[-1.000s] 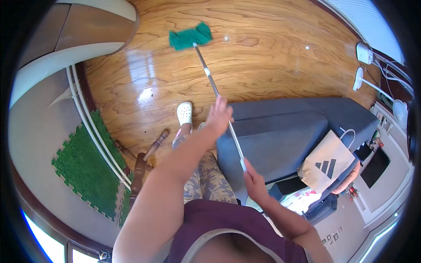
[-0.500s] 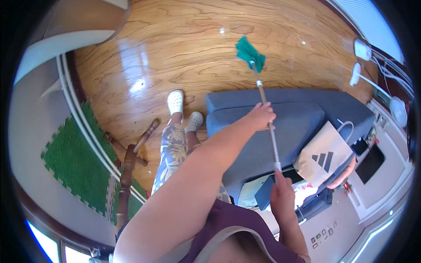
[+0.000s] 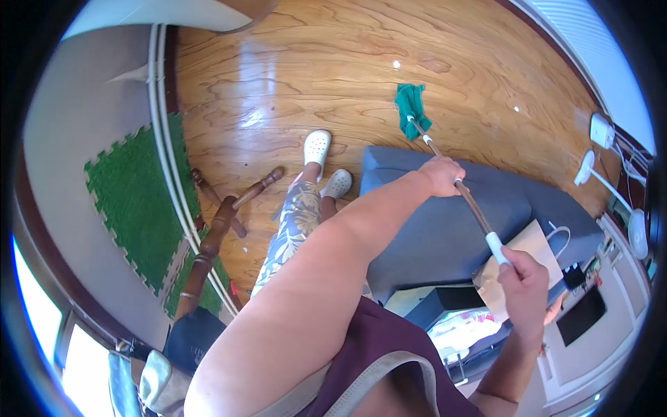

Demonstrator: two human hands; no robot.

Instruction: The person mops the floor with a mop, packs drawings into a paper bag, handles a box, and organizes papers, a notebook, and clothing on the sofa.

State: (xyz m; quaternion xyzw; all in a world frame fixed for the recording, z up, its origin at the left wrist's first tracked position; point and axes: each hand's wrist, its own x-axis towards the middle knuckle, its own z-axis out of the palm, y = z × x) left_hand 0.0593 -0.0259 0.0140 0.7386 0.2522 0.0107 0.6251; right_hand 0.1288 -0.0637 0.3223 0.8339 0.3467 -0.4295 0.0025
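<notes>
A mop with a green cloth head (image 3: 411,104) rests on the wooden floor, its pole (image 3: 474,208) slanting back toward me past the grey sofa. Partway down the pole, my left hand (image 3: 442,176) is closed around it, with that arm stretched across my body. My right hand (image 3: 524,281) grips the upper end, just behind a white sleeve (image 3: 496,247) on the pole. Both hands sit over the grey sofa (image 3: 445,240), while the cloth lies flat beyond the sofa's far edge.
My feet wear white clogs (image 3: 317,147) left of the sofa. A turned wooden stand (image 3: 221,222) and green foam mats (image 3: 139,194) are further left. A paper bag (image 3: 531,257) lies on the sofa. White cables (image 3: 629,163) and a fan-like white device (image 3: 585,168) stand at right.
The mop's cloth has come nearer and turned, and the pole now leans more. My right hand has moved to the right and slightly up in view. The whole view has also shifted.
</notes>
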